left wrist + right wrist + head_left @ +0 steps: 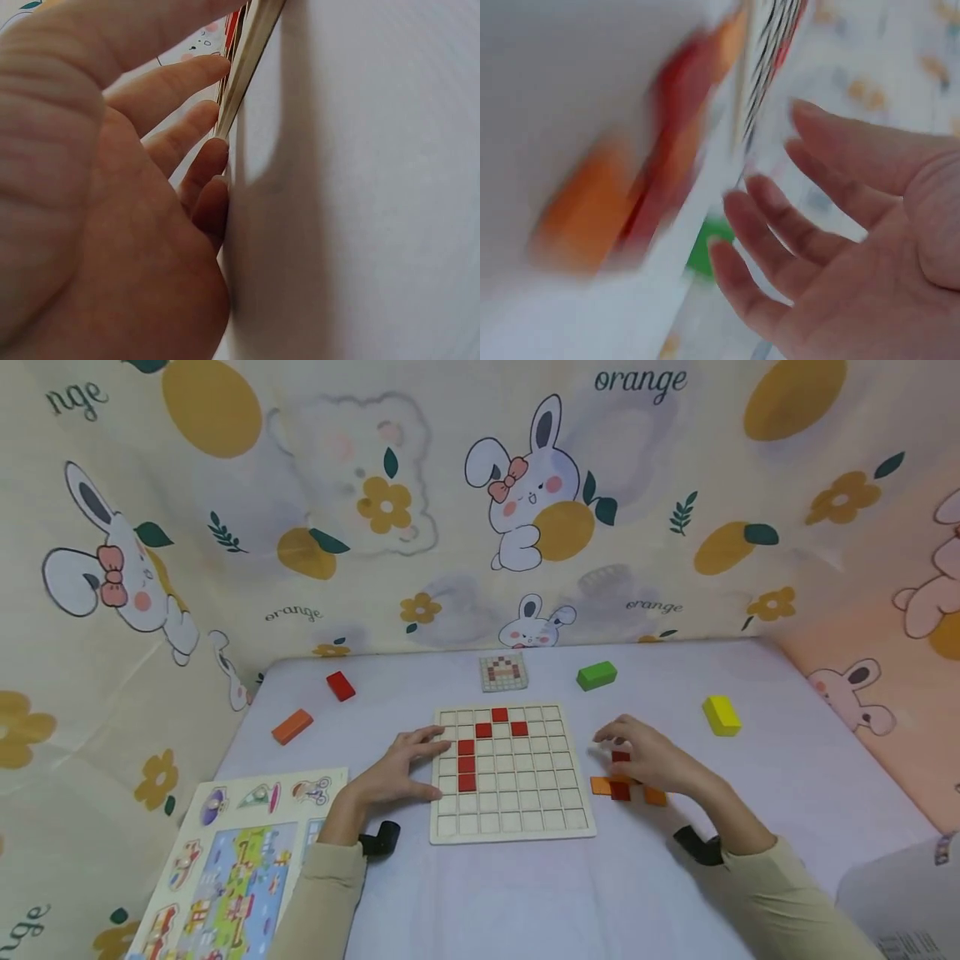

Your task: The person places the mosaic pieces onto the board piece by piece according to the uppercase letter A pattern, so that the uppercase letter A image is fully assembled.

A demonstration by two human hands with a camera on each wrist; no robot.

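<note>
Left grip [396, 770] touching gridboard [528, 782], six tiles [467, 765] inset

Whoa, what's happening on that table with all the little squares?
A person is working with colored tiles and a grid board. Their left hand rests against the board's left edge. Their right hand hovers over loose red and orange tiles beside the board, holding none. Six red tiles sit on the grid, and a small pattern card lies behind it.
</note>
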